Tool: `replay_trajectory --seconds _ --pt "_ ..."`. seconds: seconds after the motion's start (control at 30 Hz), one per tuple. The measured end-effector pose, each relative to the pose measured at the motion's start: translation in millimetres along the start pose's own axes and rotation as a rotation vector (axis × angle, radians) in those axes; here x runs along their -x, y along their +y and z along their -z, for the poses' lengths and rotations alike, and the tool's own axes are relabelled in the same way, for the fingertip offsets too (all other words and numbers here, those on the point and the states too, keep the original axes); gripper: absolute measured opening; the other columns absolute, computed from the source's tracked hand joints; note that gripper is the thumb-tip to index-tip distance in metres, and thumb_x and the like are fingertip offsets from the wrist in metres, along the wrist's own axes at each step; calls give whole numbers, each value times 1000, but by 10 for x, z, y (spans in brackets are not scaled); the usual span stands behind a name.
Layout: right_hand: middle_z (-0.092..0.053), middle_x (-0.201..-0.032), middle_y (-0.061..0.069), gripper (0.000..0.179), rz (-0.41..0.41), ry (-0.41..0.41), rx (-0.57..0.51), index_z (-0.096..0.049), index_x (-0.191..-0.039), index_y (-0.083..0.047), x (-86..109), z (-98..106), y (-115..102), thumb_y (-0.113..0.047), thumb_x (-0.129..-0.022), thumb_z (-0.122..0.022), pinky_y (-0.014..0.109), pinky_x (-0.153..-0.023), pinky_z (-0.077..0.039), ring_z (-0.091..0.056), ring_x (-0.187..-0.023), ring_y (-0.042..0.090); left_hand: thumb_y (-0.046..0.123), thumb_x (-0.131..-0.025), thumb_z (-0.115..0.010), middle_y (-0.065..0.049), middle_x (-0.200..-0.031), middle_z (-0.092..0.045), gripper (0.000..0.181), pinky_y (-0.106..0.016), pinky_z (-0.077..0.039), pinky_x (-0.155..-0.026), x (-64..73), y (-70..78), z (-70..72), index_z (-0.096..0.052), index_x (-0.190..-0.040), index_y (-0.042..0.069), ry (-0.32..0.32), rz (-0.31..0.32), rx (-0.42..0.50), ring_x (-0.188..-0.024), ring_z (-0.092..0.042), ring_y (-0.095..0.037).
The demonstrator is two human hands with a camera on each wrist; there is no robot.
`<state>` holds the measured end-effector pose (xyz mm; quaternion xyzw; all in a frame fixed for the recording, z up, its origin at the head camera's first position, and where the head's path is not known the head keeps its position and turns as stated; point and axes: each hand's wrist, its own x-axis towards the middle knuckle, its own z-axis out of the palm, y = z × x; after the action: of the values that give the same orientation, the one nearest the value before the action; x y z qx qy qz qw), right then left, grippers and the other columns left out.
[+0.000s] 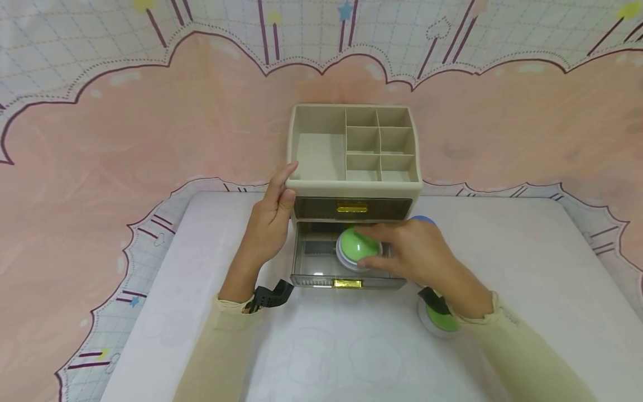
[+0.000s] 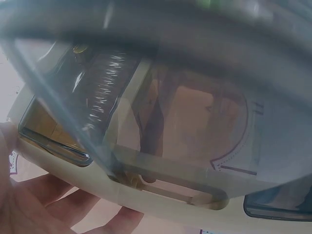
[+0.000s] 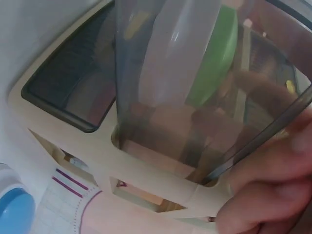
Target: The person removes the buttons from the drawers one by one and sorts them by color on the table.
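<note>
A small round jar (image 1: 358, 245) with a white body and a green domed lid sits in the pulled-out smoky clear drawer (image 1: 313, 265) of a beige desk organizer (image 1: 321, 188). My right hand (image 1: 422, 251) reaches in from the right and pinches the jar between thumb and fingers. Through the drawer's side, the right wrist view shows the green lid (image 3: 214, 58) tilted, fingers beside it. My left hand (image 1: 266, 226) rests along the organizer's left side, thumb and fingers extended. In the left wrist view its fingers (image 2: 73, 209) lie against the beige side frame.
Another green-lidded jar (image 1: 439, 321) stands on the white table (image 1: 321, 346) beneath my right wrist. A blue-lidded jar (image 3: 17, 209) is to the organizer's right, mostly hidden by my hand in the head view. Above the pulled-out drawer is a closed drawer with a gold handle (image 1: 352, 207).
</note>
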<state>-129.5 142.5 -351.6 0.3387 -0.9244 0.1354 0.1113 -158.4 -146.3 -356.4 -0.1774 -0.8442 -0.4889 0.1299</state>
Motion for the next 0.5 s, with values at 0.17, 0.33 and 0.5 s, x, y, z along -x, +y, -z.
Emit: replay_trajectory --seconds 0.17,0.33,0.5 --pt "-78 -89 -8 69 -68 -84 97 -68 -134 -37 -52 12 -66 -71 -75 -78 28 -46 -32 -42 -47 4 47 -109 -34 -5 -81 -37 50 -44 -41 -83 -1 0 0 -33 -157 35 0 -1 0 -73 -43 -26" --pt "-74 -78 -9 72 -108 -104 191 -68 -132 -43 -97 -14 -131 -75 -69 -80 31 -42 -28 -43 -48 9 47 -109 -34 -9 -97 -46 51 -45 -41 -83 0 -3 -1 -33 -158 34 -1 -1 -7 -77 -45 -27" --pt "-66 -64 -10 73 -89 -48 259 -71 -127 -41 -91 -49 -183 -76 -64 -82 29 -40 -20 -28 -44 11 48 -109 -33 -9 -94 -46 51 -43 -40 -77 -1 2 -4 -33 -158 34 0 -7 -8 -72 -42 -26"
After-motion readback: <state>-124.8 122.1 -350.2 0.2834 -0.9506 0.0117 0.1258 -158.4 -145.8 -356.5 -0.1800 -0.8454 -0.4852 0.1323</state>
